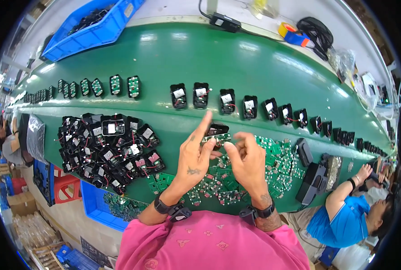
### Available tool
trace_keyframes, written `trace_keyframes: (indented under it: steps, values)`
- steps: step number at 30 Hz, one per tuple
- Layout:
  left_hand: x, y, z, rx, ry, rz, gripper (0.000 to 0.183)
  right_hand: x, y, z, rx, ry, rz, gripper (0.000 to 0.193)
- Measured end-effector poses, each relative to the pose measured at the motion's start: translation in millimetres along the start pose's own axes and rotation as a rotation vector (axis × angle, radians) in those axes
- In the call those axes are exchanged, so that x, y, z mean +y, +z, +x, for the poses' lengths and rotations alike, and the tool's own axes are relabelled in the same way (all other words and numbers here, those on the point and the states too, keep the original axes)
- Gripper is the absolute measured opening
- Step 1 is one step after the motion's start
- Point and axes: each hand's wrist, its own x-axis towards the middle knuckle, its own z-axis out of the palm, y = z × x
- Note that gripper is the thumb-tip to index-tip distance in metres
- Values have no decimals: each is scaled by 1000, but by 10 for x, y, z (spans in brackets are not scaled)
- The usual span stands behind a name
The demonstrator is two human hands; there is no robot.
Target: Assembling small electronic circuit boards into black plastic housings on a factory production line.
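A small green circuit board (216, 138) is held between my hands over the near half of the green bench. My left hand (195, 157) grips its left end with the thumb and bent fingers, while the index finger points out straight. At the board's right end is the thumb of my right hand (248, 163), its other fingers curled and partly hidden. Just beyond the board is an open black plastic housing (218, 129); whether it is touched, I cannot tell. Loose green circuit boards (272, 166) lie spread under and beside my right hand.
Black housings with parts inside (106, 148) are heaped at left. A row of housings (227, 101) crosses the bench; another row with green boards (115, 85) runs left. Blue bins (85, 40) (97, 202) stand far left and below the edge. A co-worker (349, 216) sits at right.
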Motion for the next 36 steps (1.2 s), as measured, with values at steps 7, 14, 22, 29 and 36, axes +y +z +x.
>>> trace_keyframes:
  steps: [7,14,22,29,36]
  values:
    - [15,-152,94,-328,16,153,66,186,-18,1,-64,318,438,17]
    - [5,7,80,-157,181,299,63,55,108,-97,155,130,770,11]
    - [59,16,33,-312,199,293,65,291,-252,-91,-9,166,542,23]
    - [-49,188,-7,-114,405,325,58,104,-378,10,-130,-10,290,22]
    - [16,366,-11,-11,437,431,57,158,-402,-56,-88,-68,302,27]
